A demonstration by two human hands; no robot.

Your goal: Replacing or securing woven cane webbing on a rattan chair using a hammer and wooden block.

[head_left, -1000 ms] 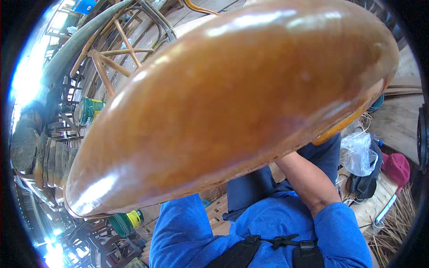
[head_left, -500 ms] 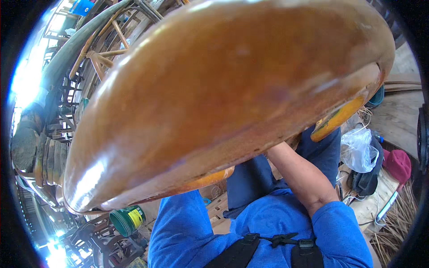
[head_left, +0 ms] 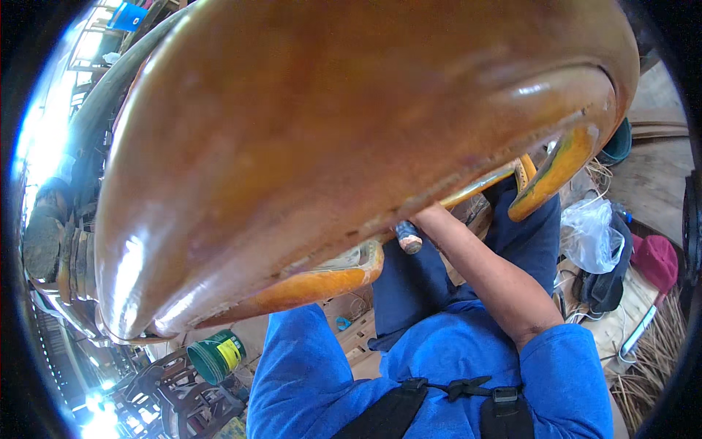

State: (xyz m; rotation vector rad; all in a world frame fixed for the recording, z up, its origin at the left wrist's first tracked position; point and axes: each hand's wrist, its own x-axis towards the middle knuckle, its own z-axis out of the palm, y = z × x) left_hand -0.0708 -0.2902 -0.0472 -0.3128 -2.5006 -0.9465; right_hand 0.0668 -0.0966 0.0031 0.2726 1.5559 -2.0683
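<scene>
A large, glossy brown furniture piece (head_left: 351, 161) with a rounded, varnished surface fills the upper middle, tilted above my lap. Curved orange-yellow frame parts (head_left: 314, 287) stick out along its lower edge. My right forearm reaches up under that edge, and only the wrist end of my right hand (head_left: 430, 218) shows; the fingers are hidden. Beside the wrist juts the butt of a dark-handled tool (head_left: 409, 238), lying as if gripped in that hand; its working end is out of sight. My left sleeve runs up behind the piece, which hides my left hand.
A green bucket (head_left: 216, 356) stands at lower left near dark wooden frames (head_left: 172, 399). On the right lie a clear plastic bag (head_left: 591, 235), dark cloth, a maroon cap (head_left: 654, 262) and a bundle of thin sticks (head_left: 651, 362). A blue container (head_left: 128, 16) sits at far left.
The furniture piece has tilted and shifted, showing more of its orange-yellow frame parts. My right wrist has moved slightly left, and the tool's butt has come into sight.
</scene>
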